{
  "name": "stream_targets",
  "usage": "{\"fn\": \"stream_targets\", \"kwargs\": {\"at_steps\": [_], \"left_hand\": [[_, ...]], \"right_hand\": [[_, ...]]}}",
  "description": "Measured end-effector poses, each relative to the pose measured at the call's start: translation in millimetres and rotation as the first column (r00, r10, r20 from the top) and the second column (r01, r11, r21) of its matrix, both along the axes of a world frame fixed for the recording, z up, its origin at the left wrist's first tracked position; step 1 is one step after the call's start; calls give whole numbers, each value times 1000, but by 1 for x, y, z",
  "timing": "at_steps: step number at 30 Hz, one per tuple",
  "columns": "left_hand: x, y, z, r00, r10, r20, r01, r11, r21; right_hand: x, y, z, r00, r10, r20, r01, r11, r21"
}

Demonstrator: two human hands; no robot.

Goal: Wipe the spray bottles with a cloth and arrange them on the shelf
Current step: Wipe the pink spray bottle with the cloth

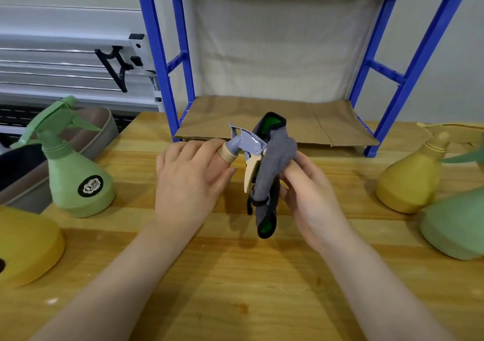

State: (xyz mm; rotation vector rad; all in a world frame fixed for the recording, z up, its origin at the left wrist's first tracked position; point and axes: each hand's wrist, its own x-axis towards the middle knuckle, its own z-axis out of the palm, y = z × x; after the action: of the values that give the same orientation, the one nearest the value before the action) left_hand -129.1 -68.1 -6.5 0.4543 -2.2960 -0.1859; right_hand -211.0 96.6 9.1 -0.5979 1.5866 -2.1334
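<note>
Grey cloth (275, 168) wiping held spray bottle (245, 144)

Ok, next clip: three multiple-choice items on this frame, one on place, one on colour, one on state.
1. Where does the brown paper lie?
A. on the blue shelf's bottom level
B. under the green bottle
C. in the grey bin

2. What colour is the held bottle's spray head?
A. red
B. grey-blue
C. white

3. What does the right hand hold?
A. nothing
B. a yellow bottle
C. the grey cloth

A: the paper lines the blue shelf. B: head is grey-blue. C: fingers pinch the cloth against it.
</note>
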Motion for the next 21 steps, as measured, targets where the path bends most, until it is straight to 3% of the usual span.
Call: {"fn": "stream_targets", "kwargs": {"at_steps": [4,7,11,15,18,21], "left_hand": [[1,4,0,996,-94,0,94,995,-16],[1,5,3,977,-215,17,209,964,164],[5,4,10,899,-439,-4,377,769,516],[7,4,17,816,-576,-54,456,583,672],[8,3,20,810,-577,-101,457,513,727],[10,0,23,823,-527,-213,450,374,811]], "right_hand": [[-3,0,-2,992,-125,-31,127,990,65],[-9,4,1,989,-138,-62,142,988,61],[-11,10,10,987,-132,-87,134,991,18],[-12,14,12,990,-107,-92,107,994,-3],[-14,12,13,994,-99,52,103,992,-75],[-22,17,14,958,-123,259,177,965,-195]]}}
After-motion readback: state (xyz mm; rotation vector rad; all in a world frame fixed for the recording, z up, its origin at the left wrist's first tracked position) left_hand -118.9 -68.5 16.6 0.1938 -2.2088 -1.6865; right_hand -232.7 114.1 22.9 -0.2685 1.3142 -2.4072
